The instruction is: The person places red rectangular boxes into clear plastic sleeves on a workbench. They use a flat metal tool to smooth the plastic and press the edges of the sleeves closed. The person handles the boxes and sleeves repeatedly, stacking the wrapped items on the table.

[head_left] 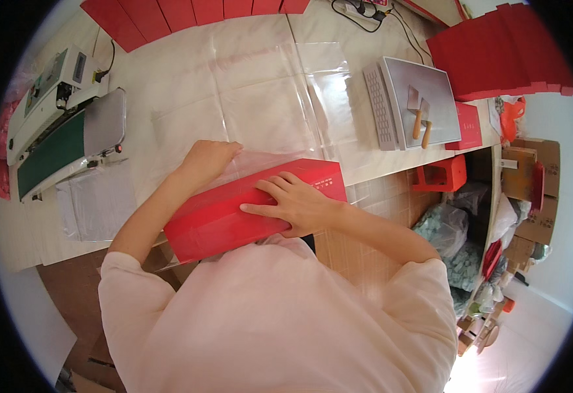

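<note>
A long red box [227, 224] lies slantwise at the table's near edge, against my body. My right hand [299, 206] rests on its top with fingers and thumb spread. Behind the box's far left side, my left hand [211, 159] is closed in a pinch on thin clear plastic film [260, 164]. The film runs along the box's far edge; how much of the box it covers is hard to tell. Flat clear plastic sheets or bags [260, 108] are spread on the table beyond both hands.
A sealing machine [54, 111] with a green belt stands on the left, near stacked clear bags [96, 203]. Red boxes [188, 13] line the far edge; more red boxes [496, 52] stand at far right. Two trowels [420, 118] show on a grey-white box [421, 101]. A red stool [442, 173] is below.
</note>
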Tool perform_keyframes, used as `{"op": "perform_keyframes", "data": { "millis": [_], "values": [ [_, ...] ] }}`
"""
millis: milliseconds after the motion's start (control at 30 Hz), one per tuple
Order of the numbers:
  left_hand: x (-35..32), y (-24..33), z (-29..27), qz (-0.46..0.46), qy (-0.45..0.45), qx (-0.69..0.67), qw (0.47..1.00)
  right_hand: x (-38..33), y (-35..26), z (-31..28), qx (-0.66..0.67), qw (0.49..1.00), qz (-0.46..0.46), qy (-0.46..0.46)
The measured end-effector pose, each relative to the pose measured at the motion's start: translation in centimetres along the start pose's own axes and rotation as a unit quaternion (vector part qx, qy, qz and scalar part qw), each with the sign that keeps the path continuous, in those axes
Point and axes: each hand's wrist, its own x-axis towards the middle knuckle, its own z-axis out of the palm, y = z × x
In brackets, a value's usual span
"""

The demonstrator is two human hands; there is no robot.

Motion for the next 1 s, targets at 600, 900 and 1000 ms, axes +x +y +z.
{"op": "perform_keyframes", "data": {
  "millis": [600,900,1000],
  "values": [
    [-3.0,0.5,-5.9,0.041,0.215,0.077,0.973,5.4,3.9,-1.4,-0.035,0.992,0.039,0.117],
    [-2.8,0.6,-2.6,0.024,0.275,0.058,0.959,4.2,3.3,0.9,-0.182,0.958,0.022,0.219],
    [-3.2,0.4,-2.7,0.029,0.274,0.058,0.959,4.0,2.3,0.4,-0.198,0.944,0.074,0.254]
  ]
}}
